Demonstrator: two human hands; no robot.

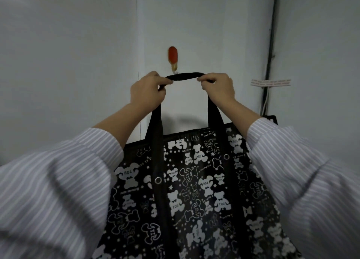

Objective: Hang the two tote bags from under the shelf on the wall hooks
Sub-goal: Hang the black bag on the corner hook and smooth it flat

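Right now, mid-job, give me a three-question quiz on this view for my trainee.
1. True or false: the black handle is already resting on the red wall hook.
2. Multiple choice: how is the handle held? A) left hand only. B) right hand only. C) both hands, stretched between them.
3. Short answer: what pattern is on the tote bag?

Key
1. False. The handle sits just below the hook's tip, still pinched by both hands.
2. C.
3. White cartoon bears and small stars on black.
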